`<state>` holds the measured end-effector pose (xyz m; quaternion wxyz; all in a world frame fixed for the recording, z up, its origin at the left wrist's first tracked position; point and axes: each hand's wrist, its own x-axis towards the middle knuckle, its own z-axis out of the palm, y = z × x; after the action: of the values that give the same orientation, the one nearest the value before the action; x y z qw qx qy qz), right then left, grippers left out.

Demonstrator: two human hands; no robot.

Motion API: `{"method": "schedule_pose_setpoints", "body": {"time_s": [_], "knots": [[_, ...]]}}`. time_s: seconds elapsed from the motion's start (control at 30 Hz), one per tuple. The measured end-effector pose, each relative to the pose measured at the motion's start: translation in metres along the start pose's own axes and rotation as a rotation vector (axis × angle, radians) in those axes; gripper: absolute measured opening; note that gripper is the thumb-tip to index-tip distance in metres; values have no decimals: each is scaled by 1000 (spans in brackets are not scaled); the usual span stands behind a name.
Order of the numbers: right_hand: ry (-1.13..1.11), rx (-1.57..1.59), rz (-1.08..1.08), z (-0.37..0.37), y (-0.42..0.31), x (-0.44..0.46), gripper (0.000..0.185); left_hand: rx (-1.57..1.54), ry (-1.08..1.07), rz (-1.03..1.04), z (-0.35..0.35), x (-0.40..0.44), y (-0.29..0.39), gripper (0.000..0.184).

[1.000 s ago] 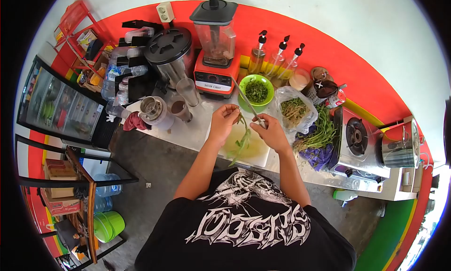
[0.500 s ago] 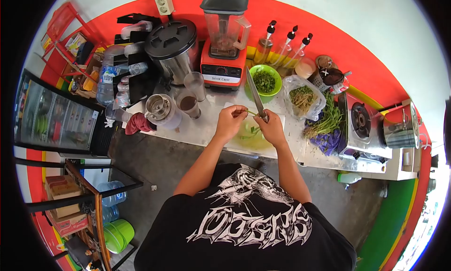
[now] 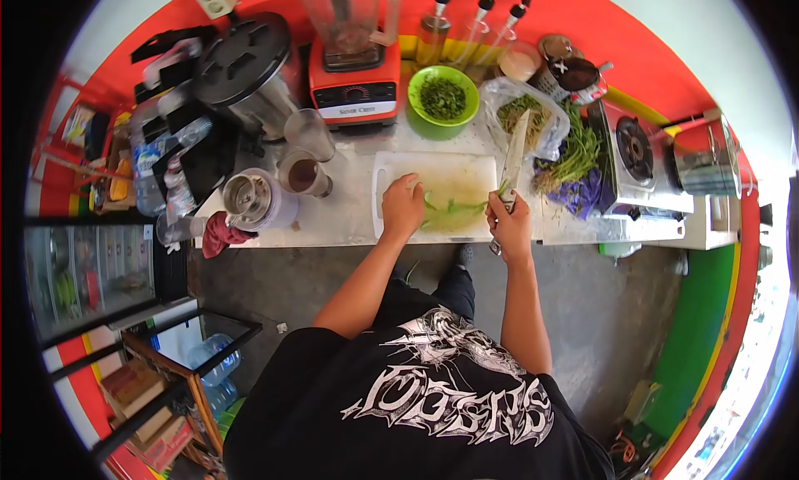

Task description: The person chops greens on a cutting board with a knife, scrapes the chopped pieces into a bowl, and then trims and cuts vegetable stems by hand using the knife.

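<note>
A white cutting board (image 3: 391, 165) with a green-stained surface lies on the counter, with cut green leaves (image 3: 458, 209) spread across it. My left hand (image 3: 403, 205) rests at the board's left part, fingers loosely bent and slightly apart, beside the leaves. At the board's right edge my right hand (image 3: 511, 224) is closed around the handle of a knife (image 3: 516, 154), whose blade points up and away from me. A bit of green stem shows by the right fingers. Behind the board stands a green bowl (image 3: 443, 129) of chopped greens.
A clear plastic bag (image 3: 551, 143) of greens and a leafy bunch (image 3: 574, 160) lie right of the board, near a gas stove (image 3: 637, 147). A red blender (image 3: 354, 89), a cup of dark liquid (image 3: 304, 176) and a metal-topped container (image 3: 258, 201) stand left and behind.
My hands have moved apart: the right went right with the knife, the left came down to the board. The stem is no longer stretched between them. The view has shifted.
</note>
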<state>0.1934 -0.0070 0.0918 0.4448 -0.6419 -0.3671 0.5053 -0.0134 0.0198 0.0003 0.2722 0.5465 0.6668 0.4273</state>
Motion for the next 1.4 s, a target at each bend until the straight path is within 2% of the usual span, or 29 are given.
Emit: {"method": "schedule_pose_setpoints", "body": {"time_s": [0.07, 0.13, 0.17, 0.23, 0.27, 0.33, 0.47, 0.53, 0.63, 0.77, 0.83, 0.93, 0.97, 1.03, 1.23, 1.4], "knots": [[-21, 197, 9, -1, -4, -11, 11, 14, -70, -63, -2, -9, 13, 24], [-4, 254, 7, 5, -6, -21, 12, -73, -387, -325, -9, -13, 30, 26], [-13, 309, -1, 8, -6, -25, 13, -76, -402, -326, -6, -15, 33, 26], [-51, 330, 26, 10, -2, -32, 16, -522, -703, -366, -5, -16, 42, 26], [-93, 376, 46, 13, 3, -34, 17, -529, -701, -373, -6, -19, 48, 26], [-160, 422, 94, 16, 6, -37, 17, -790, -757, -488, -11, -20, 67, 28], [-187, 422, 112, 21, 13, -46, 18, -892, -711, -410, -5, -27, 57, 27], [-270, 376, 112, 19, 16, -46, 19, -955, -800, -544, -10, -25, 49, 24], [-373, 257, 145, 17, 12, -44, 17, -977, -851, -531, -23, -19, 43, 19], [-315, 101, 67, 26, 5, -51, 17, -954, -771, -477, -29, -15, 44, 18], [-214, -185, -145, 29, 4, -55, 24, -809, -646, -424, -30, -13, 43, 19], [-239, -294, -181, 27, 4, -55, 33, -776, -601, -403, -42, -15, 49, 19], [-243, -295, -189, 28, 3, -55, 33, -777, -594, -396, -45, -15, 52, 19], [-261, -59, -145, 36, -7, -59, 39, -784, -585, -384, -51, -19, 55, 18], [-358, -118, -211, 51, -16, -62, 43, -793, -462, -284, -67, -31, 62, 16], [-325, -72, -251, 72, -11, -72, 42, -734, -371, -231, -73, -33, 59, 14]]}}
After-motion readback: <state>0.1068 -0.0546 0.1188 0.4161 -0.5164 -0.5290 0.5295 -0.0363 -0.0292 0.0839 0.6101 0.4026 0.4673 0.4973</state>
